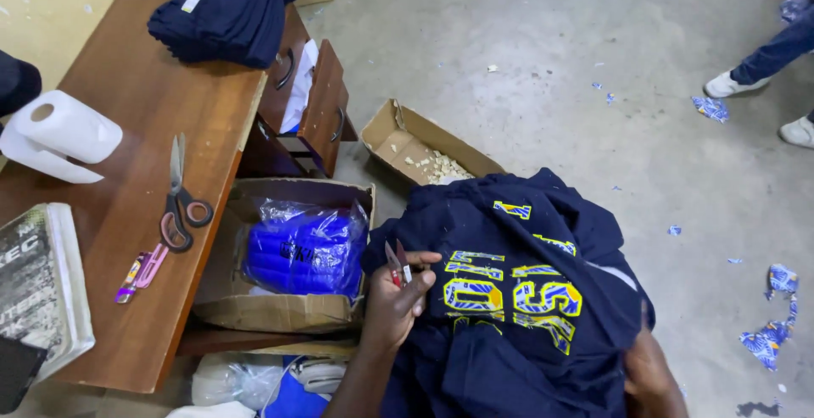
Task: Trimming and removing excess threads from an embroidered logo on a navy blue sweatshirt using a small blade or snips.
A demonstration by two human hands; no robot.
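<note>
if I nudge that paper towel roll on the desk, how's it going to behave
The paper towel roll lies on its side on the wooden desk, so it would probably roll with a light push. It looks soft and light, likely easy to lift. Its loose tail may drag or unwind.
</note>
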